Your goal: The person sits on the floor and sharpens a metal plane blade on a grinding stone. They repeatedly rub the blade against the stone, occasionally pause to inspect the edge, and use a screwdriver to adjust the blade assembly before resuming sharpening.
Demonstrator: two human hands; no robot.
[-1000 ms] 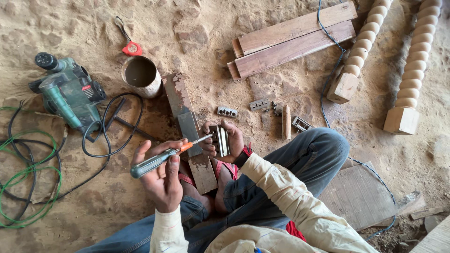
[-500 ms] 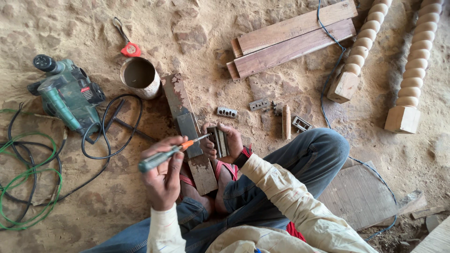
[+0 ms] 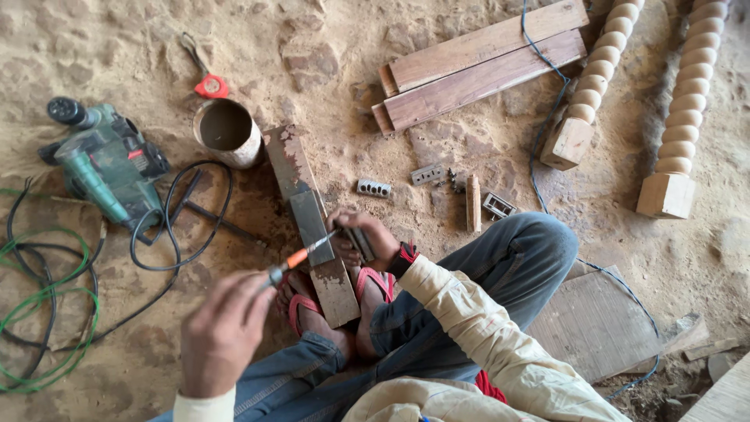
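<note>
Hands grip closed: left (image 3: 223, 336) screwdriver (image 3: 301, 255), right (image 3: 367, 238) hinge (image 3: 359, 241).

An orange-collared screwdriver (image 3: 301, 256) is slanting up and right, its metal tip meeting a small dark metal fitting (image 3: 358, 241). The fitting is sitting against the right edge of a long, paint-flecked wooden plank (image 3: 308, 215) that is lying on the sandy floor.

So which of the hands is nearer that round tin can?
The left. The left hand is below the tin can, gripping the screwdriver; the right hand sits farther off, beyond the wooden block.
</note>
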